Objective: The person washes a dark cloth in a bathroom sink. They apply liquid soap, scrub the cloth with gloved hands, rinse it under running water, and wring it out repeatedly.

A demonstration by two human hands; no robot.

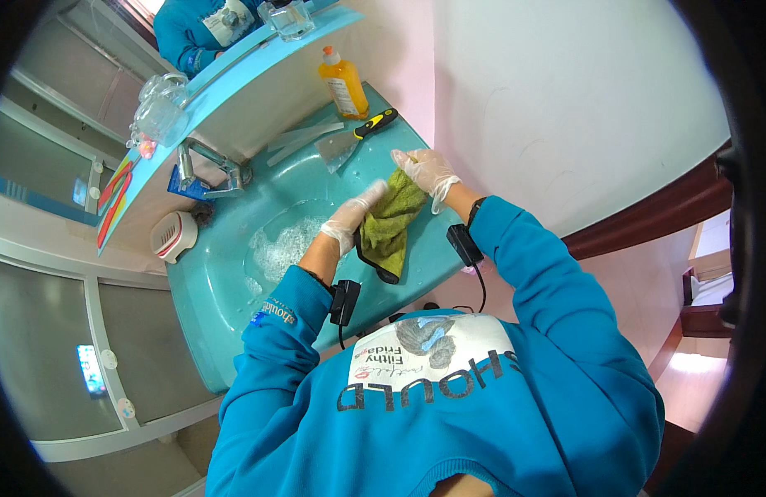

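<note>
My left hand (356, 214), in a clear disposable glove, grips one side of a green cloth (392, 227) with a dark edge. Gloved the same way, my right hand (427, 173) holds the cloth's upper end. The cloth hangs bunched over the right part of a teal washbasin (212, 298). Soapy water with white foam (286, 248) lies in the bowl, just left of my left hand. Beyond my hands, a scraper (358, 138) with a wide blade and a black-and-yellow handle rests on the basin's back corner.
An orange-yellow pump-less soap bottle (345, 87) stands at the back corner. A chrome faucet (212, 168) rises behind the bowl, near a blue packet (187, 184), a steel scouring pad (201, 214) and a white soap box (174, 236). A blue shelf (233, 77) holds glass jars (162, 115) and red-handled scissors (117, 199).
</note>
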